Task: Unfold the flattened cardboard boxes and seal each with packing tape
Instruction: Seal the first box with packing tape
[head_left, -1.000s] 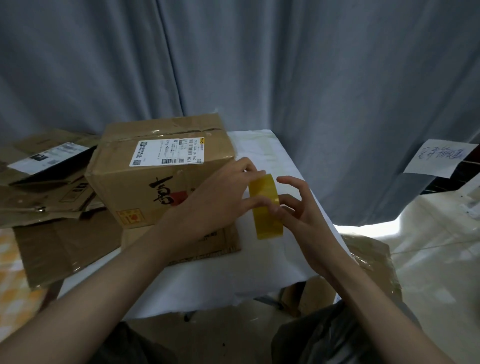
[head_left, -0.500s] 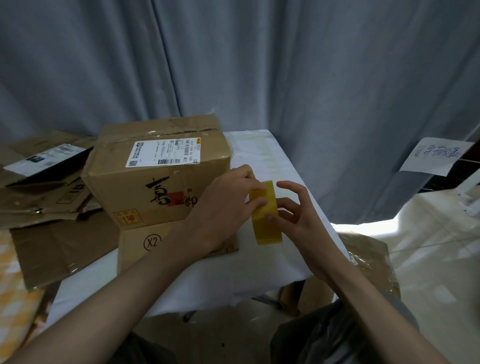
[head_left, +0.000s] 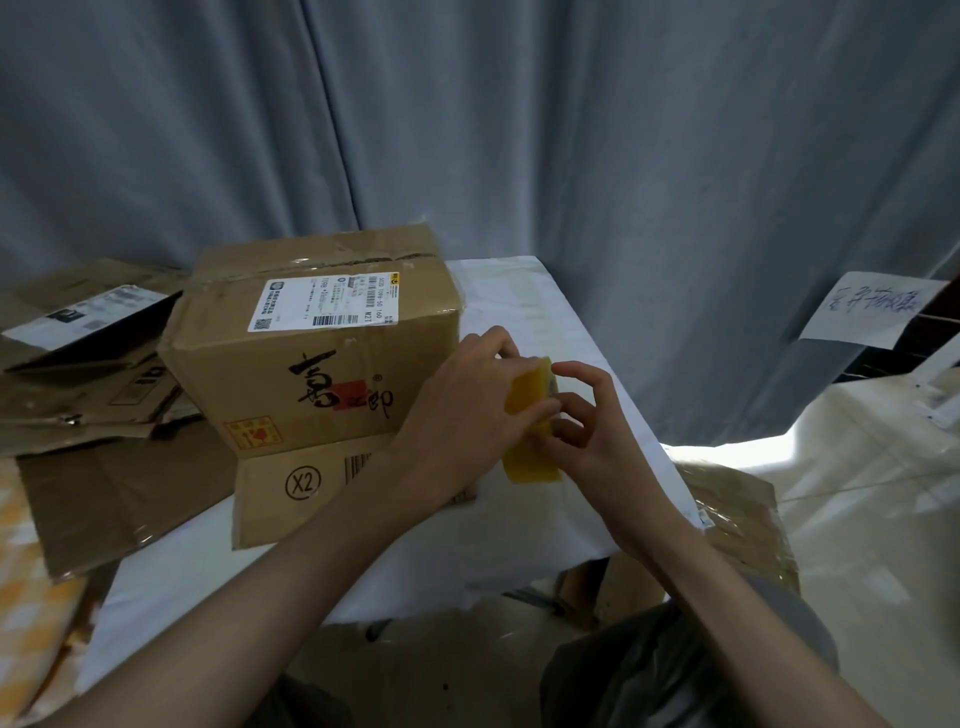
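Head view. Left hand and right hand both on the roll of yellow packing tape, held just above the right edge of the white-covered table. Left fingers wrapped round the roll from its left side; right fingertips pinching at its outer face — seemingly picking for the free end (no loose tape visible). Roll stood on edge, broad yellow band toward the camera, its long extent running roughly up and down, its hole pointing sideways along the table.

Assembled cardboard box near the table's far edge, just left of the hands, long axis roughly left to right, label face tilted up, glossy tape along its top seam — judged sealed there, underside not visible. Beneath it a flattened carton marked X2; further flattened cartons stacked at the left edge. Judged early in progress: one box formed, several left.
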